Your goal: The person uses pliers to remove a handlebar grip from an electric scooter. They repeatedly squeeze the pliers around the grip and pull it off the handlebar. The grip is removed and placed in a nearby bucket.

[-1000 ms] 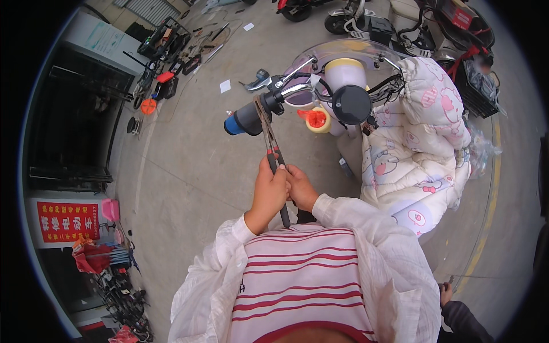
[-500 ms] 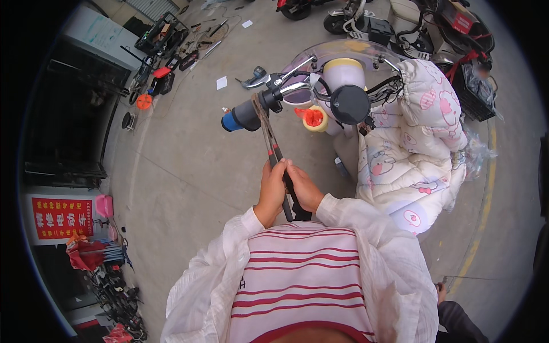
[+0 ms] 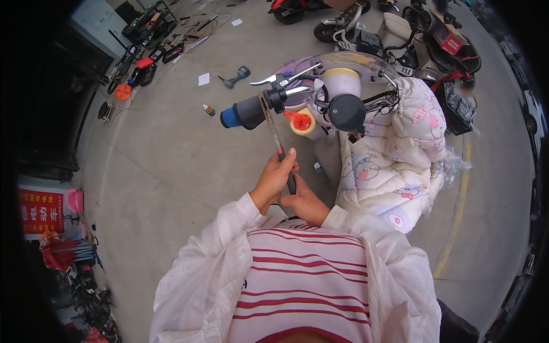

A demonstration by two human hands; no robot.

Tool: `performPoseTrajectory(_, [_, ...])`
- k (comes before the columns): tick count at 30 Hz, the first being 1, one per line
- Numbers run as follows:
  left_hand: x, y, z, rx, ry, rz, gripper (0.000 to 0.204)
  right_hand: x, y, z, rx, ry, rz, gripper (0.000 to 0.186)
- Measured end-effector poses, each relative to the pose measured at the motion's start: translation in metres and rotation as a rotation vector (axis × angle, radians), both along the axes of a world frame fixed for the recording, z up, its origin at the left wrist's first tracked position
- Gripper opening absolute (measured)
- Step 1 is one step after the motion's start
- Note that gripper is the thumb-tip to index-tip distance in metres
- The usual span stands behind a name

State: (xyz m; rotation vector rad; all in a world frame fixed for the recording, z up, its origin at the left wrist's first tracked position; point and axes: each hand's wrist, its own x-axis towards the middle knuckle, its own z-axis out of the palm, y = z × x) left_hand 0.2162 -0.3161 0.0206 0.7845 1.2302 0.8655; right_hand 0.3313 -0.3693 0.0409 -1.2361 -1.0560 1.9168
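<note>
A pair of long-handled pliers [image 3: 273,127] with rusty metal arms and dark, red-marked grips reaches up from my hands. Its far end lies at the inner part of the scooter's left handlebar grip [image 3: 248,112], which is dark with a blue end. My left hand [image 3: 273,178] is closed round the dark handles, thumb pointing up. Lower and to the right, my right hand [image 3: 307,202] closes on the handle ends, its fingers partly hidden. Above the grip sticks out a silver brake lever [image 3: 264,82]. The jaws' exact contact with the grip is unclear.
Right of me, a white quilted cover [image 3: 389,166] drapes the scooter, near its round black display [image 3: 347,112]. A yellow cup holder [image 3: 303,123] contains something red. A cordless drill [image 3: 235,77] and a spray can [image 3: 209,109] are on the floor; other scooters stand beyond.
The two plier handles, spread apart before, now line up as one. My right hand has moved lower and right. The view has shifted, and the brake lever shows more clearly.
</note>
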Motion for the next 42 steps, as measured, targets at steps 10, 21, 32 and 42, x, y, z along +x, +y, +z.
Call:
performPoseTrajectory(10, [0.001, 0.036, -0.001, -0.3, -0.143, 0.082, 0.064, -0.021, 0.0, -0.032, 0.17, -0.712, -0.023, 0.048])
performPoseTrajectory(21, [0.01, 0.04, -0.006, -0.238, -0.035, 0.102, 0.034, -0.022, 0.004, -0.006, -0.076, -0.524, -0.115, 0.058])
performPoseTrajectory(32, [0.018, 0.043, -0.012, -0.207, 0.032, 0.147, 0.033, -0.026, 0.014, -0.044, -0.051, -0.657, -0.157, 0.043])
performPoseTrajectory(42, [0.028, 0.047, -0.038, -0.082, 0.135, 0.252, 0.03, -0.022, 0.024, -0.093, 0.159, -0.615, -0.249, 0.033])
